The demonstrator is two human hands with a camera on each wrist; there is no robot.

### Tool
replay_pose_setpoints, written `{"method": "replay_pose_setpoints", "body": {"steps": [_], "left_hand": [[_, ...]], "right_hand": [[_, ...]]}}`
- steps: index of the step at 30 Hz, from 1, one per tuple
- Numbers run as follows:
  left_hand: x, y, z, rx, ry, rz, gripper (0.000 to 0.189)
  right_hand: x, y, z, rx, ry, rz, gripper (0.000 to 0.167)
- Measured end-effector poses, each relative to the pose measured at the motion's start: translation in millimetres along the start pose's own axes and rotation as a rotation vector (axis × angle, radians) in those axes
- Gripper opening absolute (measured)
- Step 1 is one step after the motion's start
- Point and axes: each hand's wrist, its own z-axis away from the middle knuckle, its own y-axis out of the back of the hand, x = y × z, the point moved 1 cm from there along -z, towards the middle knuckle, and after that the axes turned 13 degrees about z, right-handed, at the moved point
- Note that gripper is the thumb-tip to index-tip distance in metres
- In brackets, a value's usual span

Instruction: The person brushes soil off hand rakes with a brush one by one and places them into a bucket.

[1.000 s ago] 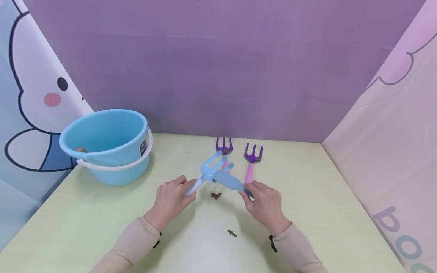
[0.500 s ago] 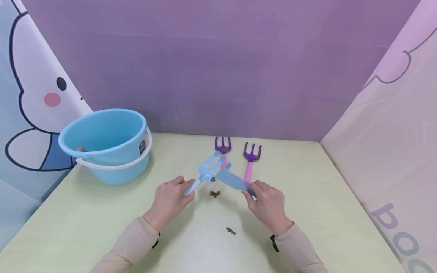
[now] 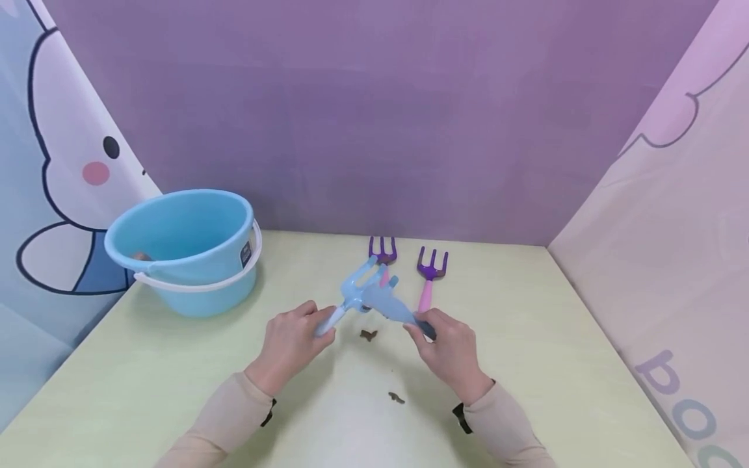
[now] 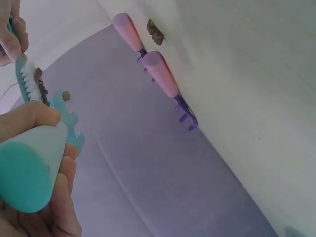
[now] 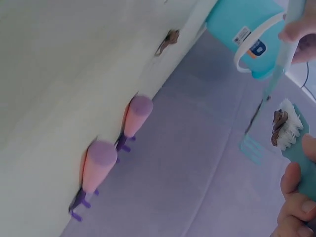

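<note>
The left hand [image 3: 292, 341] gripped the pale blue fork [image 3: 353, 296] by its handle, tines raised over the middle of the table [image 3: 526, 364] and pointing far right. The right hand [image 3: 450, 344] pinched the blue brush [image 3: 391, 307], whose white bristles [image 5: 294, 133] carried brown matter [image 5: 278, 126]; from the right it reached the fork's head, though contact was hard to tell. Two pink-handled purple forks [image 3: 432, 270] lay beyond, brown scraps [image 3: 396, 397] nearer, and the blue bucket [image 3: 201, 301] stood far left.
</note>
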Motion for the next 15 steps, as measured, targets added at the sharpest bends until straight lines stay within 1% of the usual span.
{"method": "replay_pose_setpoints", "body": {"steps": [3,8,11,15], "left_hand": [[1.6,0.5,-1.2,0.017,-0.016,-0.001,0.028],[3.4,2.0,-1.4,0.047,-0.048,-0.008,0.028],[3.8,2.0,-0.4,0.051,-0.048,-0.013,0.028],[4.1,1.0,0.3,0.042,-0.042,-0.015,0.028]], "right_hand": [[-3.5,-3.2,0.2,-0.006,-0.001,-0.001,0.022],[-6.3,-2.2,-1.0,-0.022,0.000,0.059,0.020],[-6.8,1.4,-1.8,-0.053,-0.005,0.082,0.020],[-6.8,5.7,-2.2,-0.111,-0.032,0.092,0.020]]}}
